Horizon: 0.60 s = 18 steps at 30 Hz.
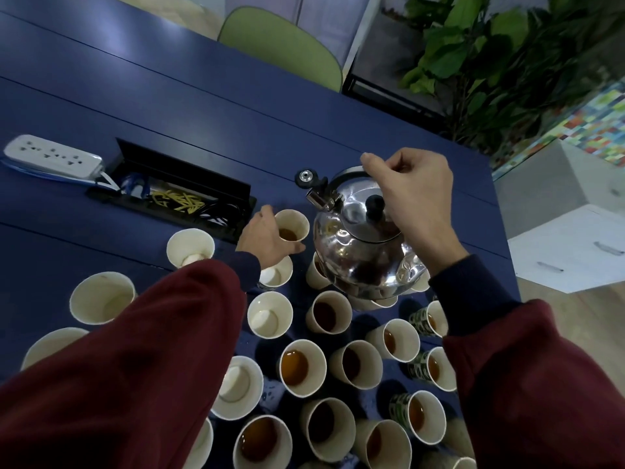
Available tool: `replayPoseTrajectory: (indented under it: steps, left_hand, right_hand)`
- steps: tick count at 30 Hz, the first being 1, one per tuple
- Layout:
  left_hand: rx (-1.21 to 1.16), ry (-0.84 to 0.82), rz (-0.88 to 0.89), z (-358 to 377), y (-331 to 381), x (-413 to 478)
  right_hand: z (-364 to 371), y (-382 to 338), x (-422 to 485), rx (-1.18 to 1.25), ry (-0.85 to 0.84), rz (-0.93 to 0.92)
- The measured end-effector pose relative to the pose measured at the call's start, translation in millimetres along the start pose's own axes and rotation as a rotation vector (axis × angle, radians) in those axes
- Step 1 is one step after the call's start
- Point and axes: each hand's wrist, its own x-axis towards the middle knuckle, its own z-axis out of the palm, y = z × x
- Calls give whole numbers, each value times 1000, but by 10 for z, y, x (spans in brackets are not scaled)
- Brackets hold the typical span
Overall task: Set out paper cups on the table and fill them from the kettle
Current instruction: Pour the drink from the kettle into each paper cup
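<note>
Polished steel kettle (362, 252), likely heavy: my right hand (414, 201) grips its handle (334, 181). Cream paper cup (293, 222), crushable: left hand (265, 240) encircles it.

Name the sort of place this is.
Probably an office meeting room or break area: a blue table with a built-in cable box, a power strip on it, and a green chair behind.

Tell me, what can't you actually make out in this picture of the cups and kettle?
All in the head view:
- How full the kettle is: lid on, metal opaque.
- The cups under the kettle: its body hides most of them.
- The table beneath the left sleeve: any cups there are covered.
- The bottom-row cups: cut off by the frame edge.
- The handle: the right hand wraps most of it.
</note>
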Motion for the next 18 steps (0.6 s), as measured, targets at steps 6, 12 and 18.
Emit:
replayPoseTrajectory:
  steps: [6,12,18]
  left_hand:
    - [152,-90,-1,-53,-15,-373]
    - [282,-90,25,-77,-96,-612]
    - [299,-101,33,-116,-128,-589]
  right_hand:
    - [-68,-70,-241,18,7,-28]
    - [-79,-130,-499,-57,-7,-60]
    - [-56,-117,-695,-106,-38,-47]
